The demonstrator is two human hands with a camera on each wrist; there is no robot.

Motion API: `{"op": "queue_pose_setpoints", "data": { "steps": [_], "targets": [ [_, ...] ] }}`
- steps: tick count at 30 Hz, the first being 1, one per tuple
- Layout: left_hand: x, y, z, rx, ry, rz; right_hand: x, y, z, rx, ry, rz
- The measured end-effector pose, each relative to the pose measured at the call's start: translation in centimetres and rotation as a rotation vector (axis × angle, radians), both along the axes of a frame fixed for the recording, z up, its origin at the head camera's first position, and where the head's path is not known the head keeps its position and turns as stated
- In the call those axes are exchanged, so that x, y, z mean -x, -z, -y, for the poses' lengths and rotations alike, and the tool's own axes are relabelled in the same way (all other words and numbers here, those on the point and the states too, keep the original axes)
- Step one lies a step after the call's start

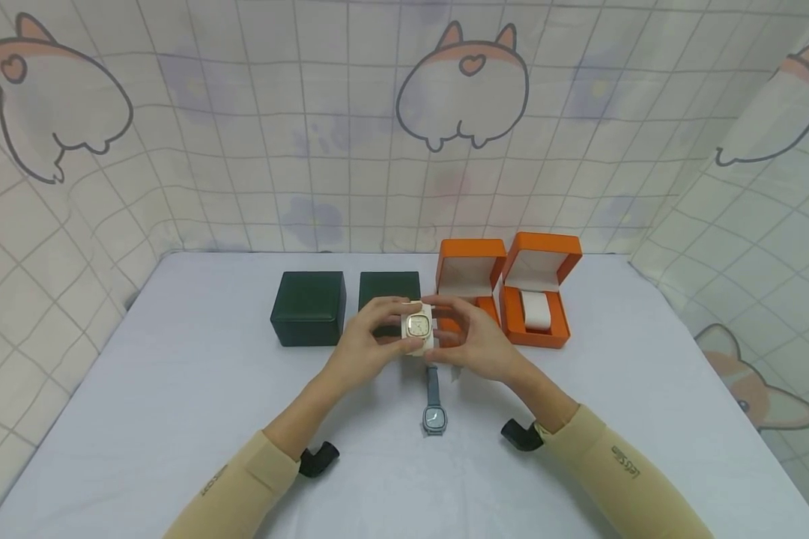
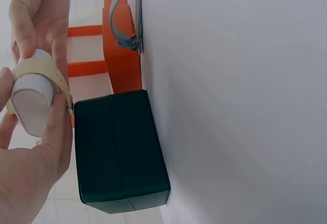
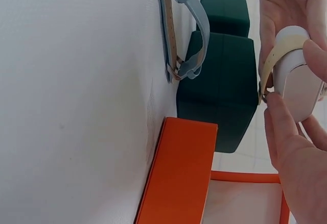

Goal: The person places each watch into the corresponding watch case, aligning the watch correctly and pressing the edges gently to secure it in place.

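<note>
Between both hands, above the table, is a cream-strapped wristwatch [image 1: 418, 326] with a squarish gold-rimmed face, its strap [image 2: 41, 68] wrapped around a white watch pillow [image 3: 299, 91]. My left hand [image 1: 366, 335] holds it from the left, fingers and thumb at its edges. From the right, my right hand [image 1: 477, 342] grips it between thumb and fingers. Below the hands, a blue-grey wristwatch [image 1: 434, 418] lies face up on the table, its strap [image 3: 199, 25] curved and raised at one end in the right wrist view.
Two closed dark green boxes, the left one [image 1: 308, 307] and the right one [image 1: 389, 287], stand behind the hands. To their right are two orange boxes with raised lids [image 1: 472, 251]; the right orange box [image 1: 546, 337] contains a white pillow [image 1: 535, 311]. A patterned cloth hangs behind.
</note>
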State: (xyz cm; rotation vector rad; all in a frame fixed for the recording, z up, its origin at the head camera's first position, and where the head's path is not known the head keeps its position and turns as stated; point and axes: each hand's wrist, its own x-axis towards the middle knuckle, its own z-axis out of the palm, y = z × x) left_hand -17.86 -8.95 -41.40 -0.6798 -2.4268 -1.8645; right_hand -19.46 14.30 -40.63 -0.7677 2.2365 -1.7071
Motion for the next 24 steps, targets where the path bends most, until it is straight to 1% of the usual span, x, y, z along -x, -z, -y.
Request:
{"op": "queue_pose_setpoints", "data": {
  "steps": [6,10,14,17,24],
  "targets": [
    [0.0,-0.2,-0.2,-0.006,-0.009,0.038,0.0,-0.2,0.0,0.007,-0.012,-0.016],
    [0.0,-0.2,-0.3,-0.003,-0.017,0.039,0.1,-0.1,-0.1,-0.004,-0.007,-0.016],
    [0.0,-0.2,-0.6,0.020,-0.038,0.028,0.1,0.1,-0.3,-0.016,-0.006,-0.019],
    [0.0,-0.3,-0.8,0.037,-0.045,0.013,0.1,0.1,-0.5,-0.039,-0.001,-0.041],
    [0.0,-0.6,-1.4,0.047,-0.023,-0.010,-0.4,-0.5,-1.1,-0.115,0.037,-0.081]
  ]
}}
